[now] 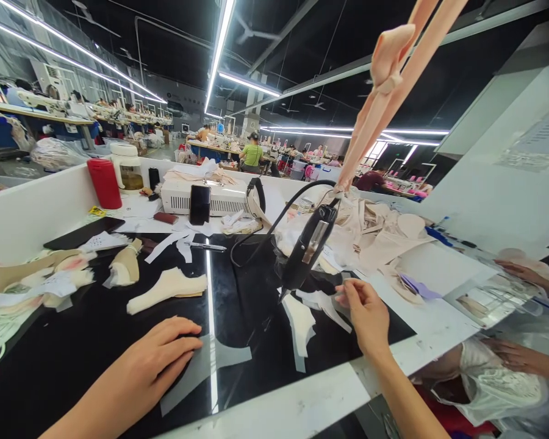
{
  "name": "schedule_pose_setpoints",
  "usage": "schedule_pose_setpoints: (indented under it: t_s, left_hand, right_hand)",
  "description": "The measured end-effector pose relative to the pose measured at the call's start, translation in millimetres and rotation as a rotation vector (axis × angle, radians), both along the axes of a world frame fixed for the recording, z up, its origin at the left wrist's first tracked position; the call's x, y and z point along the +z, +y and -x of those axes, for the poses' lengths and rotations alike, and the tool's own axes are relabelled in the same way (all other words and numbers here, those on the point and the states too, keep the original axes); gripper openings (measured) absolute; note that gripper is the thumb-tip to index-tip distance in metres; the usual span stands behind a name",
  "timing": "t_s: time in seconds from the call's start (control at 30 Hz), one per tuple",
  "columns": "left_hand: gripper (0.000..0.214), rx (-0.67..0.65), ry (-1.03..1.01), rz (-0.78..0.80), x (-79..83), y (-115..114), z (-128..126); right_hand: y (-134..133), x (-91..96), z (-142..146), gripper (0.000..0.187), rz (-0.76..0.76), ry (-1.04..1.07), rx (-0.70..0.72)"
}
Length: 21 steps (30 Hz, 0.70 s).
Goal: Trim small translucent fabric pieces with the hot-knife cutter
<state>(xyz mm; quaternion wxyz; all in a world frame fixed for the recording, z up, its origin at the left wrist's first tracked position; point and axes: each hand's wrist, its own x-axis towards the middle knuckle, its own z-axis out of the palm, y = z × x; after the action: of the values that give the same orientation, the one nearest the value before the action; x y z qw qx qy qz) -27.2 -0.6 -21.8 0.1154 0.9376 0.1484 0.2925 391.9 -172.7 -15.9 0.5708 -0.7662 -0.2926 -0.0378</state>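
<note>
My left hand (pixel 165 356) lies flat with its fingers stretched out over a sheer cut fabric piece (pixel 231 355) on the black work surface (pixel 96 347). My right hand (pixel 363 314) is pinched at the thumb and forefinger on the edge of a thin sheer fabric piece (pixel 330 310); part of it is hidden by the fingers. Between the hands, a cream fabric piece (pixel 301 320) lies over a sheer one. Above it hangs a black corded hand tool (pixel 307 247), tip down, from knotted peach fabric strips (pixel 366 116). A stack of cream pieces (pixel 167 289) rests beyond my left hand.
Bundled cut pieces (pixel 125 263) and green cord (pixel 4 326) lie at left. A pen (pixel 205 246), a phone (pixel 200 204) and a white vented box (pixel 174 198) stand behind. Beige fabric (pixel 384 228) is heaped at right. Another person's hands (pixel 526 356) handle white fabric at far right.
</note>
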Motion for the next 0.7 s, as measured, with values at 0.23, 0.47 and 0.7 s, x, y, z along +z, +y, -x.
schedule_pose_setpoints:
  t_s: [0.23, 0.47, 0.7]
  left_hand:
    - [0.024, 0.000, 0.011, 0.023, 1.7, -1.3, -0.8]
    - [0.028, -0.029, 0.037, 0.103, 10.5, -9.8, -5.9]
    - [0.020, -0.069, 0.011, 0.378, 17.2, -19.2, -4.6]
  right_hand:
    - [0.1, 14.9, 5.2, 0.030, -0.336, 0.136, -0.137]
    - [-5.1, 44.4, 82.1, 0.045, -0.402, 0.174, 0.025]
    - [7.0, 31.7, 201.8, 0.034, -0.048, 0.082, 0.477]
